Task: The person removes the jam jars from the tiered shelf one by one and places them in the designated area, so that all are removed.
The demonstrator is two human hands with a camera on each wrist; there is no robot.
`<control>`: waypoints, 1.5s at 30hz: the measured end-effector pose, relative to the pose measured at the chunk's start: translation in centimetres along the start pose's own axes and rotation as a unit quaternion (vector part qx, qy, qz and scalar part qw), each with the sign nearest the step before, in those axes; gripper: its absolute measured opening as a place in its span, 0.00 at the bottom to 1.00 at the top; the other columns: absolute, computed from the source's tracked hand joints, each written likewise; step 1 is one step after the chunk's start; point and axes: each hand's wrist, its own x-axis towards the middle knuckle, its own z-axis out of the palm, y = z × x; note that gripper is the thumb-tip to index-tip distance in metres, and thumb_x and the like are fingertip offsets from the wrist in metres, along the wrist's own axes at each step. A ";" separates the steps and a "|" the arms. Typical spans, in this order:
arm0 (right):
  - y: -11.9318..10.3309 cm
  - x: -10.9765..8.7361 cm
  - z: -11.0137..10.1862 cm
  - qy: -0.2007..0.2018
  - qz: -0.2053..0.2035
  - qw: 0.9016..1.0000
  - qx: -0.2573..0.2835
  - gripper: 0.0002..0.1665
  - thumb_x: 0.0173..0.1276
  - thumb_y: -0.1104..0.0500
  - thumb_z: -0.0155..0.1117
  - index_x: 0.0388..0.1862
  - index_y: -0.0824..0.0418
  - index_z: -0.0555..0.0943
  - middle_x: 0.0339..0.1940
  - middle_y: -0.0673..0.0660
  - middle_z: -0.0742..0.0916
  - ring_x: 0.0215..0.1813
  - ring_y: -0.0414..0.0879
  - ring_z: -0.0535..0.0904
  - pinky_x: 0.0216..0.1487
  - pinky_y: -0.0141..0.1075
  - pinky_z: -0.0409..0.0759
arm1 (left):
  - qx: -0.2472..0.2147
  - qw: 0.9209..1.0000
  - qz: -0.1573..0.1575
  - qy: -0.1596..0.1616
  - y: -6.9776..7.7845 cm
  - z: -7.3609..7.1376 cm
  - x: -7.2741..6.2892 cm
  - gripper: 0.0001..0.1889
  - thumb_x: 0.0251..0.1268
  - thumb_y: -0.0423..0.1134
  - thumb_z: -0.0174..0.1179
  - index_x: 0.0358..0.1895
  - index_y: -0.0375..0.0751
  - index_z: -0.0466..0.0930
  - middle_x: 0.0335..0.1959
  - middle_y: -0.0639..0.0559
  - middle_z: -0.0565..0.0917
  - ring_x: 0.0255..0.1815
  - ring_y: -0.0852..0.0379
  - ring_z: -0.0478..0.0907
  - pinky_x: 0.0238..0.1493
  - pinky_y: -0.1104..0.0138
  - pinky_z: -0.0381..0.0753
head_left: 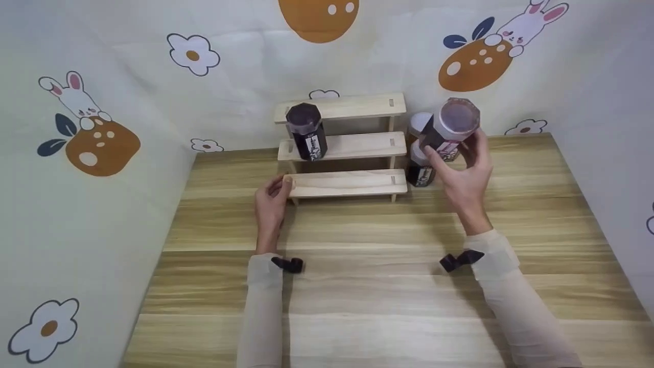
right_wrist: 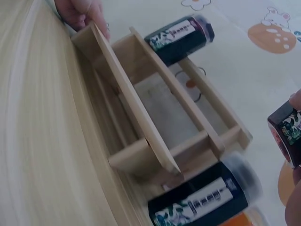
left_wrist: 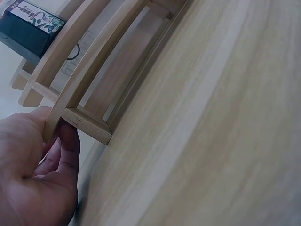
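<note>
My right hand (head_left: 467,186) grips a dark octagonal jar (head_left: 443,132) with a pale lid and a printed label, raised at the right of a three-step wooden rack (head_left: 347,184). Thumb and fingers lie on opposite sides of that jar. With its thumb on top and fingers underneath, my left hand (head_left: 270,207) pinches the left end of the rack's lowest step, as the left wrist view also shows. Another dark jar (head_left: 306,134) stands upright on the left part of the middle step.
Beside the rack's right end stand a dark labelled jar (head_left: 421,174) and, behind it, a white-lidded jar (head_left: 420,121) with orange contents, partly hidden by the raised jar. A patterned cloth (head_left: 245,92) hangs behind the wood-grain table (head_left: 368,306).
</note>
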 end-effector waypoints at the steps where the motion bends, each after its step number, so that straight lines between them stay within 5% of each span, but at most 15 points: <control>1: 0.0 0.2 -0.4 0.005 0.006 1.000 0.000 0.49 0.53 0.65 0.89 0.74 0.57 0.77 0.67 0.59 0.85 0.69 0.52 0.82 0.76 0.45 0.80 | 0.000 1.000 -0.001 -0.001 0.0 0.0 0.0 0.25 0.74 0.50 0.72 0.63 0.35 0.86 0.54 0.38 0.88 0.55 0.51 0.85 0.53 0.74 0.85; 7: 0.1 0.7 -2.4 0.025 0.020 0.999 -0.005 0.47 0.55 0.68 0.87 0.74 0.58 0.78 0.67 0.60 0.84 0.70 0.53 0.81 0.76 0.44 0.80 | 0.011 1.000 -0.003 -0.001 0.0 0.0 0.1 0.25 0.74 0.51 0.72 0.63 0.36 0.87 0.56 0.38 0.88 0.57 0.49 0.85 0.55 0.72 0.85; 18: 2.8 0.9 -5.3 0.004 0.098 0.992 -0.080 0.51 0.57 0.64 0.88 0.78 0.51 0.74 0.71 0.57 0.82 0.72 0.49 0.79 0.77 0.44 0.79 | 0.013 1.000 -0.001 0.012 -0.1 -0.1 0.0 0.23 0.75 0.49 0.72 0.62 0.36 0.87 0.54 0.40 0.90 0.55 0.50 0.87 0.55 0.70 0.87; 27: 5.6 0.8 -6.4 -0.059 0.162 0.979 -0.110 0.53 0.59 0.61 0.88 0.79 0.55 0.68 0.75 0.58 0.79 0.75 0.50 0.76 0.77 0.45 0.80 | 0.001 1.000 -0.003 0.009 -0.3 -0.1 -0.1 0.24 0.75 0.48 0.71 0.63 0.34 0.86 0.55 0.39 0.89 0.57 0.50 0.86 0.55 0.71 0.86; 45: 7.7 0.4 -7.5 -0.128 0.188 0.957 -0.182 0.54 0.62 0.64 0.84 0.80 0.67 0.62 0.79 0.68 0.76 0.80 0.60 0.72 0.83 0.54 0.71 | 0.010 1.000 -0.003 0.004 -0.2 0.0 -0.1 0.23 0.74 0.50 0.72 0.63 0.37 0.87 0.57 0.41 0.89 0.59 0.49 0.86 0.59 0.66 0.86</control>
